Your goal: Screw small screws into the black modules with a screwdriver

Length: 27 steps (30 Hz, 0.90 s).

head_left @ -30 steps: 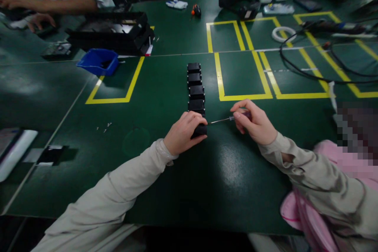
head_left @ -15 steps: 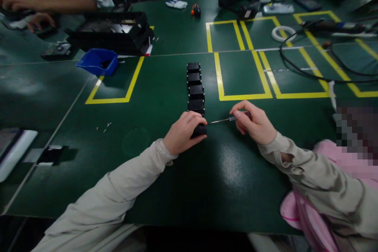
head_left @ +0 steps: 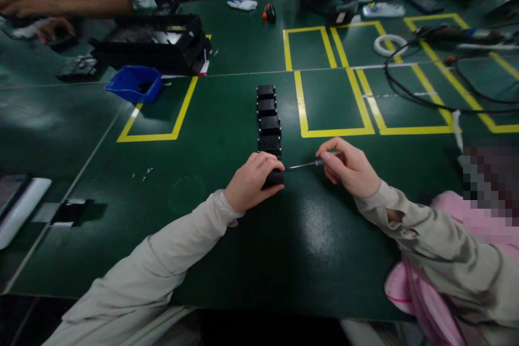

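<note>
My left hand (head_left: 256, 181) is closed over a small black box (head_left: 275, 177) at the near end of a row, its fingers covering much of it. Several similar black boxes (head_left: 270, 125) line up beyond it, with small shiny screws at their sides. My right hand (head_left: 349, 166) grips a screwdriver (head_left: 302, 165) by its handle, mostly hidden in the fingers. The thin metal shaft lies nearly level and points left. Its tip is at the right side of the held box; whether it sits on a screw I cannot tell.
Several loose screws (head_left: 149, 171) lie on the green table (head_left: 243, 270) to the left. A blue bin (head_left: 135, 84) stands before a stack of black trays (head_left: 154, 46). A co-worker's arm (head_left: 93, 6) is at upper left. Black cable (head_left: 405, 92) curves across the right; pink cloth (head_left: 430, 303) hangs near my right arm.
</note>
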### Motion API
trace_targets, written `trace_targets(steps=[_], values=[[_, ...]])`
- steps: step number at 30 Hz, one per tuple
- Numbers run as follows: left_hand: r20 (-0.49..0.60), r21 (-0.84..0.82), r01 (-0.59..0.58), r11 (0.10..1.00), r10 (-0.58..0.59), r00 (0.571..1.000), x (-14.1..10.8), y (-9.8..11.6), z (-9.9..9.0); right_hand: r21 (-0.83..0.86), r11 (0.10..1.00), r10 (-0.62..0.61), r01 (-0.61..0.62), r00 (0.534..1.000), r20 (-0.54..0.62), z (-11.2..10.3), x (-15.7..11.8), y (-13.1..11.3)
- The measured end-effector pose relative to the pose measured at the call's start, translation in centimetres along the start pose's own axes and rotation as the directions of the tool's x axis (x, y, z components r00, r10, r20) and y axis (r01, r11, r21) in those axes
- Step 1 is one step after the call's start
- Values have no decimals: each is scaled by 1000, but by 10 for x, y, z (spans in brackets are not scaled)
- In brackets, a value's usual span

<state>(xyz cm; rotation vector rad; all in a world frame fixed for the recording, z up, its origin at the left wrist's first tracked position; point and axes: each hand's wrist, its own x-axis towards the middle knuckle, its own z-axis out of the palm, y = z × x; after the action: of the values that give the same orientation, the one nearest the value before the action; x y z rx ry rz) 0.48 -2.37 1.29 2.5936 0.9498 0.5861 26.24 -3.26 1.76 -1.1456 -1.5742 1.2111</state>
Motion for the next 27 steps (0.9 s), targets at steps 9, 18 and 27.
trace_targets(steps=[9,18,27], values=[[6,1,9,1000,-9,1000,0,0,-1,27,1000,6,-6,1000,-4,1,1,0],[-3,-2,5,1000,-5,1000,0,0,-1,31,999,-21,21,1000,-3,0,1,-2],[2,-6,13,1000,-13,1000,1,0,-1,19,999,-30,30,1000,-6,1,2,-1]])
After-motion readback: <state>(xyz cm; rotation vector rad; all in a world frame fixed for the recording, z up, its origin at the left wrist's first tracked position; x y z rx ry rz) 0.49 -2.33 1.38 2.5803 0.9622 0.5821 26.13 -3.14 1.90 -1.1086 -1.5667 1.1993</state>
